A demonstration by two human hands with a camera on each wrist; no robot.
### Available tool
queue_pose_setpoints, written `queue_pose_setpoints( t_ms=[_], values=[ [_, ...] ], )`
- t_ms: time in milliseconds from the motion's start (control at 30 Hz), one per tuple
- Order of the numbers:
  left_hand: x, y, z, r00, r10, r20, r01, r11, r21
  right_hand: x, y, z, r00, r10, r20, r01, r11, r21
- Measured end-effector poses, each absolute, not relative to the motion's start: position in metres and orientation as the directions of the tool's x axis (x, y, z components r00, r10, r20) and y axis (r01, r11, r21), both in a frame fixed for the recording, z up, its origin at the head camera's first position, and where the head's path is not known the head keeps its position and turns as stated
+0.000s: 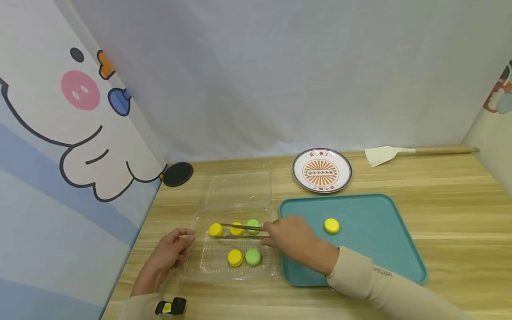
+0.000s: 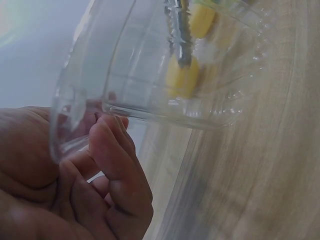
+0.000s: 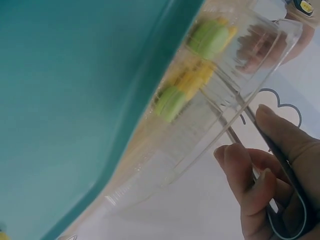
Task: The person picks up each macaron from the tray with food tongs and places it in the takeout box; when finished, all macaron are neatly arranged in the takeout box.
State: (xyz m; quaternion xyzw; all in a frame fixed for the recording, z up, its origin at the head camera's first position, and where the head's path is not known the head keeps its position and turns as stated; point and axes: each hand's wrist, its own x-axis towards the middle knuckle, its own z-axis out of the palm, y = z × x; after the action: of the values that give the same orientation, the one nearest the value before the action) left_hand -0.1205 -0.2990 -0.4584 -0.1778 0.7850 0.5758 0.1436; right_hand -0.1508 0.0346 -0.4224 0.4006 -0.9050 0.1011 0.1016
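Fingers of the right hand (image 1: 296,239) grip metal tongs (image 1: 244,237), tips at the yellow macaron (image 1: 215,230) toward the back left corner of the clear box (image 1: 214,259). The left hand (image 1: 170,251) pinches the box's left edge. Four more macarons (image 1: 235,258) sit inside; another yellow macaron (image 1: 331,226) lies on the teal tray (image 1: 372,240), nearer its back edge.

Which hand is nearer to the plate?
Right. The right hand is in front of the plate, slightly to its left; the left hand is farther off, at the left edge of the box.
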Motion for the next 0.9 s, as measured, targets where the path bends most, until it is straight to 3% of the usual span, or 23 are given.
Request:
queue_pose_setpoints(
  t_ms=[533,900],
  values=[
    [-0.122,-0.297,-0.455,-0.902,-0.105,-0.419,-0.432,0.265,0.862,-0.148,0.065,-0.42,-0.648,-0.653,0.393,-0.74,0.662,-0.119],
    [-0.121,-0.297,-0.456,-0.891,-0.119,-0.439,-0.454,0.269,0.849,-0.149,0.087,-0.428,-0.553,-0.62,0.557,-0.794,0.595,-0.127]
  ],
)
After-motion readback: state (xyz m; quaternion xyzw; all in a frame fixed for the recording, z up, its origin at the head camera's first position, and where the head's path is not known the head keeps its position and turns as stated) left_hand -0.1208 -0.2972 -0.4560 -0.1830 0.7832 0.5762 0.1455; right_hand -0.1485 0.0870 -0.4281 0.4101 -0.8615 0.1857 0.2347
